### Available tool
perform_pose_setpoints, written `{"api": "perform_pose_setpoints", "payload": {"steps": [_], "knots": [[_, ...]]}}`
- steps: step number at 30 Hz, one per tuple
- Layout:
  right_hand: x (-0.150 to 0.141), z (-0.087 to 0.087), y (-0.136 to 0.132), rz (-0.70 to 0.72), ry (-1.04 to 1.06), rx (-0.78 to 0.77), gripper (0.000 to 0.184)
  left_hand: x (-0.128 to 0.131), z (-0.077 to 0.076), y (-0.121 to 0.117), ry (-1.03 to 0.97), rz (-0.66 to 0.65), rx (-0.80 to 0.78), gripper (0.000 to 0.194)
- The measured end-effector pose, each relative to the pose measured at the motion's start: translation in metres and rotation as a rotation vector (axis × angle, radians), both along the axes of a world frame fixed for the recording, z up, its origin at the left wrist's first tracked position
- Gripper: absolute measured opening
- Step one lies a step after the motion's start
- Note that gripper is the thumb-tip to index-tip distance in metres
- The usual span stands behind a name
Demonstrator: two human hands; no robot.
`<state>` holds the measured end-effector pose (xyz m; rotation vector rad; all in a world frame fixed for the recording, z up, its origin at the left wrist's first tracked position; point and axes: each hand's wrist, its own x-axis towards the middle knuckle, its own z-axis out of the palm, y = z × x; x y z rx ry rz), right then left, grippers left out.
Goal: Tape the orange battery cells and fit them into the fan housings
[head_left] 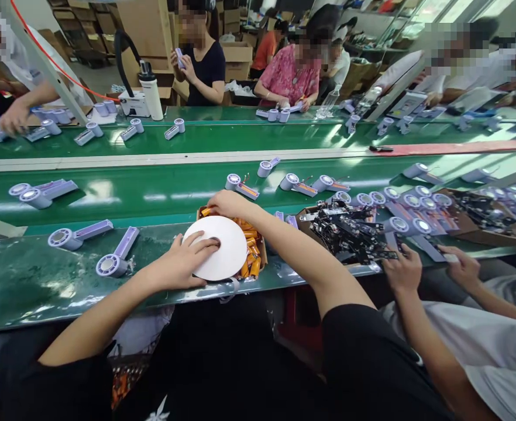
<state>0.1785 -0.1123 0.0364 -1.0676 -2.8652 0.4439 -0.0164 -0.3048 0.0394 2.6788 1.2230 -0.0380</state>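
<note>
A flat white reel [227, 248] with a dark centre hole lies over the near left part of a carton of orange battery cells [251, 251]. My left hand [181, 260] is on the reel, fingers across its face toward the hole and thumb near its lower rim. At the carton's far left corner, my right hand [227, 204] has bent fingers on an orange battery cell [205, 211]; its fingertips are partly hidden. A thin pale strip [234, 287] hangs below the reel. Left of my left hand are two lilac handheld fan bodies, one nearer [111, 264] and one farther [65, 238].
Several fan bodies with exposed orange cells lie on the green conveyor [152, 202]. To the right stands a carton of black parts [346, 231]. A co-worker's hands [402, 272] hold a fan part close by. Other people work across the line.
</note>
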Motion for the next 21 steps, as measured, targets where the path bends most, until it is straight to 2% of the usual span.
{"api": "perform_pose_setpoints", "payload": {"steps": [3, 6, 8, 9, 12, 15, 17, 21], "knots": [[0.019, 0.005, -0.008, -0.107, 0.102, 0.014, 0.031, -0.008, -0.005, -0.012, -0.056, 0.034, 0.040, 0.089], [0.054, 0.010, -0.032, -0.237, 0.564, -0.076, 0.040, -0.021, -0.014, -0.033, -0.195, 0.091, 0.195, 0.086], [0.077, 0.011, -0.061, -0.268, 0.879, -0.176, 0.050, -0.030, -0.023, -0.047, -0.279, 0.179, 0.347, 0.089], [0.085, 0.011, -0.079, -0.271, 0.959, -0.212, 0.052, -0.033, -0.027, -0.053, -0.308, 0.220, 0.415, 0.090], [0.097, 0.005, -0.132, -0.353, 1.053, -0.307, 0.047, -0.036, -0.038, -0.065, -0.343, 0.305, 0.543, 0.092], [0.091, -0.006, -0.170, -0.488, 1.118, -0.446, 0.061, -0.031, -0.043, -0.070, -0.334, 0.314, 0.606, 0.091], [0.082, -0.011, -0.184, -0.487, 1.135, -0.543, 0.065, -0.027, -0.043, -0.070, -0.321, 0.304, 0.637, 0.090], [0.067, -0.013, -0.196, -0.395, 1.107, -0.635, 0.057, -0.020, -0.042, -0.069, -0.286, 0.325, 0.675, 0.087]]}}
